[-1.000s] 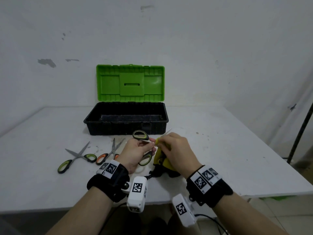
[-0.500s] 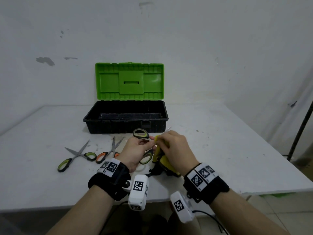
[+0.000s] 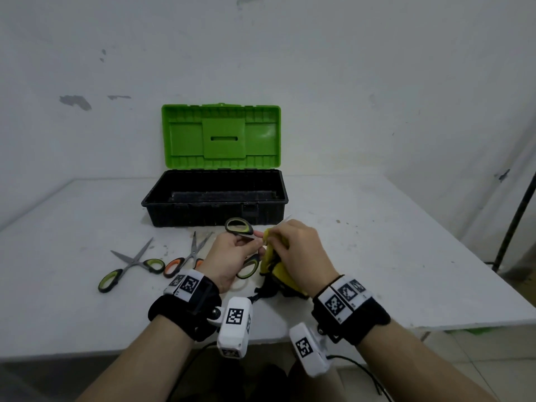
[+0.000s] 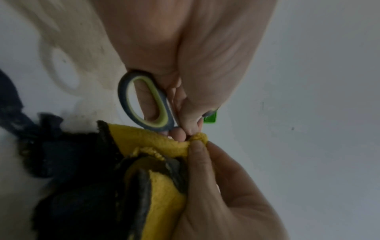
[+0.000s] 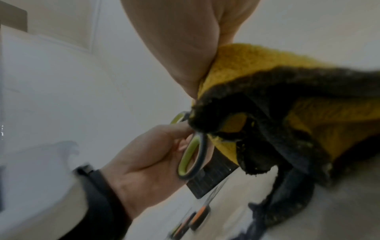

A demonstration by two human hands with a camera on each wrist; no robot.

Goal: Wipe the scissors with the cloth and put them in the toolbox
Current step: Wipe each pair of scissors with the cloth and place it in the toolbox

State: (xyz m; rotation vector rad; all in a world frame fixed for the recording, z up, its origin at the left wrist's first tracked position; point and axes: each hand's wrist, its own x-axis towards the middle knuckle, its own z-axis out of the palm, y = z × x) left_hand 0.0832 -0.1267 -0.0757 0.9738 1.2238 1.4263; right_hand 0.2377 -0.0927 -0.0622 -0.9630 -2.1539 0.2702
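From the head view we saw our left hand [image 3: 232, 256] gripping the green-handled scissors [image 3: 239, 226] by the handles, the blades open, one tip [image 3: 287, 218] poking out past our right hand [image 3: 301, 250]; the right hand pinched the yellow cloth [image 3: 275, 262] round a blade; both were in the air at 6 o'clock of the open toolbox [image 3: 214, 198], which looked to hold nothing yet; at 9 o'clock of our hands lay a second green pair [image 3: 130, 264] and an orange-handled pair [image 3: 185, 258] on the table [image 3: 377, 256], not yet cleaned as far as we could judge. To wipe well, we judged we should keep the handles firmly braced and draw the cloth from pivot toward tip, fingers behind the cloth's fold and off the edge.

The left wrist view showed what the head view hid: our finger passed through one handle loop [image 4: 146, 102], and the right thumb and fingertips [image 4: 197, 151] squeezed a small fold of cloth just below that loop; the cloth's dark reverse [image 4: 82, 186] hung at 7 o'clock.

The right wrist view showed the left palm side [image 5: 148, 160], fingers curled round the loop [image 5: 191, 155], and the cloth [image 5: 287, 84] draped over the blades, which we could not see there; the orange handles [image 5: 197, 217] were a blur at 6 o'clock.
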